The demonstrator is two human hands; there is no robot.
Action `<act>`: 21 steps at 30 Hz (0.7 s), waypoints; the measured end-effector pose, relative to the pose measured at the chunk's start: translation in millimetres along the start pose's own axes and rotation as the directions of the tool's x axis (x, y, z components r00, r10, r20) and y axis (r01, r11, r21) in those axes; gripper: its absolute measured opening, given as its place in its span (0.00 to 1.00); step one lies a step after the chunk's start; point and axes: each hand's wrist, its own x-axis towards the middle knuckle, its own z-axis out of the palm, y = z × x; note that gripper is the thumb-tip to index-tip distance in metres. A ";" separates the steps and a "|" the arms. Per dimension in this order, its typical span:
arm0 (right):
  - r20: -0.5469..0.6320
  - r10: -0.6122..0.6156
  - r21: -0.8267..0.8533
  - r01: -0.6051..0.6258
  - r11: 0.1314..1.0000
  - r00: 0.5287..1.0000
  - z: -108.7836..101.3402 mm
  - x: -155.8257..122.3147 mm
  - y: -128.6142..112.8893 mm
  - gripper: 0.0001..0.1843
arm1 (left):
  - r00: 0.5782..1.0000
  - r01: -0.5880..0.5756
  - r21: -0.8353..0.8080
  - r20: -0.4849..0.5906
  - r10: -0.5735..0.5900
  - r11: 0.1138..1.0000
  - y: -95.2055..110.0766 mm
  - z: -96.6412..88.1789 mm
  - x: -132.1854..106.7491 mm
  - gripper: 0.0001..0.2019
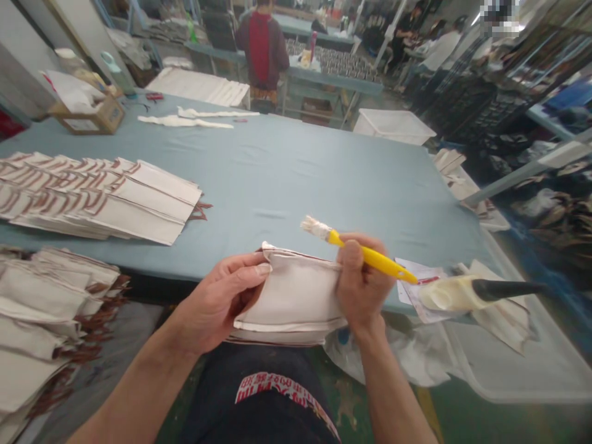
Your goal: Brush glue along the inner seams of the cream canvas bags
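Note:
A cream fabric or leather piece [298, 290] with folded, brown-edged seams is held level in front of me, at the table's near edge. My left hand [226, 296] grips its left end, thumb on top and fingers beneath. At the right end, my right hand [363, 283] presses against the piece while its fingers close round a yellow-handled brush [379, 261]. The brush's bristles [317, 227] point up and left, caked with whitish matter. Right of that hand, a cream-coated container [448, 295] with a dark handle-like part stands on a printed paper [407, 277].
Stacked cream pieces with brown edges [139, 197] lie on the blue-covered table [296, 166] at left, more [41, 308] below them. A cardboard box [92, 114] and cream strips [185, 122] are farther back. White plastic bins [393, 126] stand beyond and at right. People work in the background.

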 end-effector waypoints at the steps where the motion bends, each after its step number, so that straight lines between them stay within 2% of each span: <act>1: -0.048 0.028 0.037 -0.026 0.999 0.998 -3.6 5.1 -3.5 0.14 | 1.000 -0.027 0.039 -0.007 0.027 0.999 -3.7 -3.1 0.2 0.15; 3: -0.159 0.060 0.091 -0.046 0.995 0.985 -11.4 18.3 -10.6 0.15 | 0.995 -0.097 0.144 0.008 0.097 0.985 -14.2 -11.1 -1.1 0.21; 5: -0.217 0.074 0.118 -0.049 0.992 0.973 -18.4 32.1 -13.2 0.16 | 0.987 -0.155 0.266 0.072 0.141 0.951 -27.1 -17.4 -4.3 0.23; 8: -0.185 0.115 0.152 -0.088 0.985 0.976 -22.7 44.6 -1.5 0.19 | 0.978 -0.193 0.414 0.155 0.140 0.889 -44.8 -16.7 -10.6 0.17; 13: -0.095 0.206 0.165 -0.189 0.968 0.974 -16.2 39.1 38.5 0.24 | 0.961 -0.274 0.582 0.190 0.199 0.765 -58.5 5.1 -20.1 0.14; 16: -0.043 0.176 0.197 -0.164 0.967 0.983 -19.5 28.3 42.1 0.22 | 0.962 -0.274 0.658 0.175 0.211 0.701 -62.3 19.0 -23.6 0.14; 19: -0.035 0.139 0.268 -0.125 0.955 0.990 -35.9 13.5 22.5 0.20 | 0.971 -0.219 0.703 0.087 0.224 0.677 -68.5 26.4 -25.9 0.14; 21: 0.028 0.167 0.352 -0.166 0.921 0.986 -50.7 0.8 4.9 0.17 | 0.968 -0.175 0.714 0.001 0.249 0.678 -74.0 26.4 -27.5 0.13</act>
